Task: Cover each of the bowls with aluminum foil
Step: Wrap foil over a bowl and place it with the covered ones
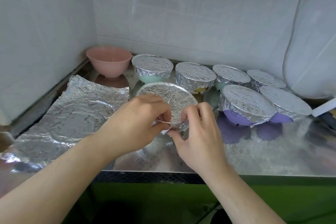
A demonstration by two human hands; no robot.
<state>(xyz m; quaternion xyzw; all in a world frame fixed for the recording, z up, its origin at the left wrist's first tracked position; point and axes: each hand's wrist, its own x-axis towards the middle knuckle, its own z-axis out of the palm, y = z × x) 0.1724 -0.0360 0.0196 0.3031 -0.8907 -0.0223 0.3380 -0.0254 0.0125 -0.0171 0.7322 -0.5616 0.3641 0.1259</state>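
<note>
Loose foil sheet (72, 112) lies crumpled along the worktop's (272, 151) left edge. Uncovered pink bowl (109, 62) sits in the back left corner. Foil-covered bowl in hand (167, 96) is near the front centre, tilted toward the camera. Left hand (138, 120) pinches the foil skirt at the near rim; right hand (198, 132) pinches the same fold just beside it, hands together and nearly touching. Six wrapped bowls to the right: teal one (152, 68), next (195, 76), then (231, 76), far one (265, 79) along the back edge; two purple ones (245, 103) and (285, 103) in front. No readable writing.
</note>
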